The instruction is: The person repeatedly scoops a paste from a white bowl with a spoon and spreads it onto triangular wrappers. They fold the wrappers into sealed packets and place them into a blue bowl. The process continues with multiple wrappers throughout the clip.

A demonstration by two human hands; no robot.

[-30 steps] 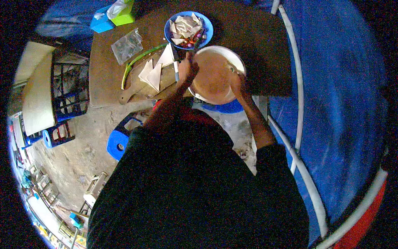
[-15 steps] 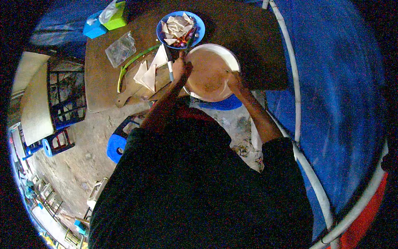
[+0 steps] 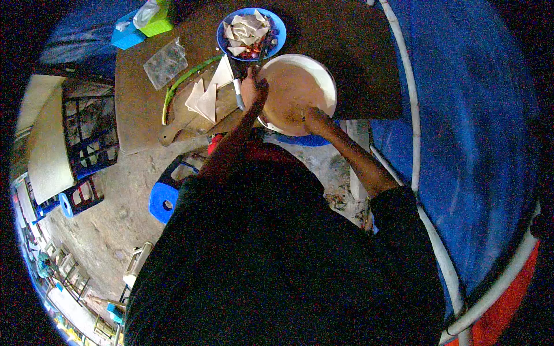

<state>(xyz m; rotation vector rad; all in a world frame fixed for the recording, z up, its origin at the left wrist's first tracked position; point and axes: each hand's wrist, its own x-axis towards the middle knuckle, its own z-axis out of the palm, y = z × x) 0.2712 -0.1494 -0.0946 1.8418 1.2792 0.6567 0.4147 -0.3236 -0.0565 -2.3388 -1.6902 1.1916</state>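
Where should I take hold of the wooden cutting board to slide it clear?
Grip the wooden cutting board by its narrow handle at the lower left end, coming from the table's near edge. That end juts out bare, while the pale cut pieces cover the wide part.

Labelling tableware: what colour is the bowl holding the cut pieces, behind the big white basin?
Blue. The bowl shows best in the head view, at the table's far edge.

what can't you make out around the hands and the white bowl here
Head view:
- Underside of the round white bowl with tan contents: hidden by the bowl itself.
- Left hand grip: too small and dim to tell.
- Right hand fingers at the rim: blurred.
- Pieces in the blue bowl: too small to identify.
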